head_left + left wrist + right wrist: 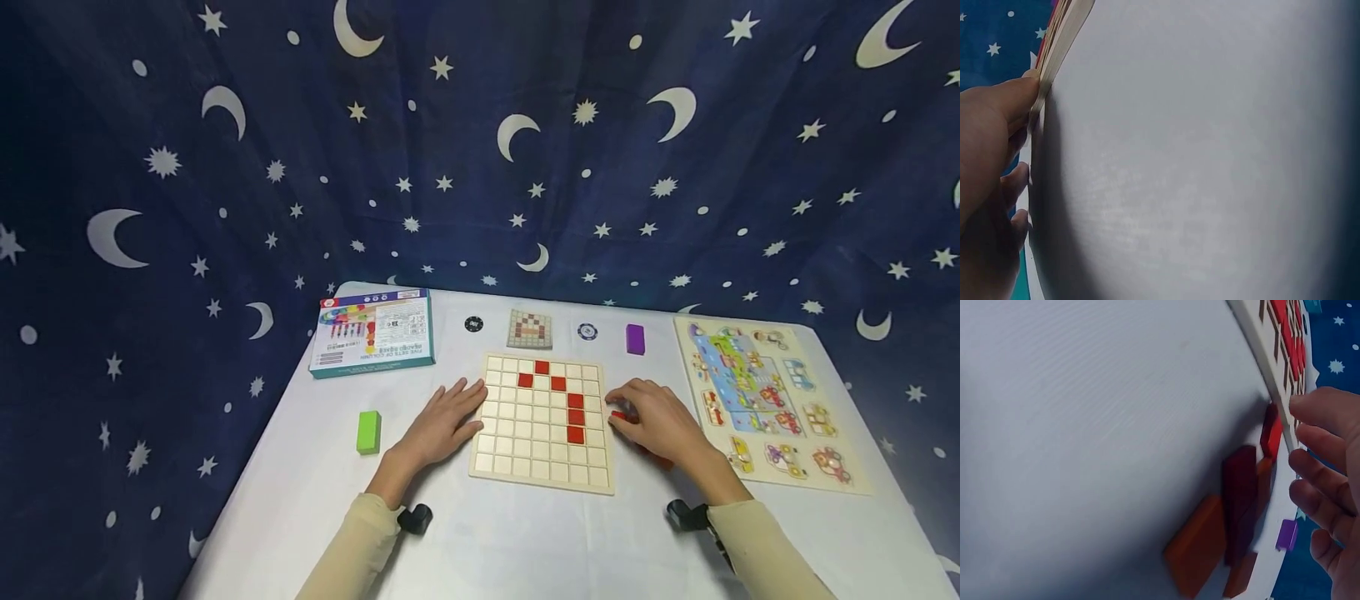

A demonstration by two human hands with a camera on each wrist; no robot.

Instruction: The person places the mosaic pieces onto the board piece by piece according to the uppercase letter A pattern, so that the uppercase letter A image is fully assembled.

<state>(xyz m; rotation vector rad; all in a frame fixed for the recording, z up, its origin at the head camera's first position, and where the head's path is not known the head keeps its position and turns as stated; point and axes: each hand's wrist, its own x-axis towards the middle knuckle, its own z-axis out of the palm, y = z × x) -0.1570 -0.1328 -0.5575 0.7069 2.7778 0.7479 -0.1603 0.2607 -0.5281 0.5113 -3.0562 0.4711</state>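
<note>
Two hands lie at the wooden grid board (542, 467) on the table (480, 542). I see my left hand (442, 423) flat, fingers straight, touching its left edge. My right hand (654, 419) pinches a red tile (617, 415) just beside the board's right edge.

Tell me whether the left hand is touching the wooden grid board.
Touching. The left wrist view shows the left hand with a fingertip pressed against the edge of the wooden grid board.

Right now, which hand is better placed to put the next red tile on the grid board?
The right hand: it touches a red tile beside the grid board. The left hand only rests flat at the board's other edge.
</note>
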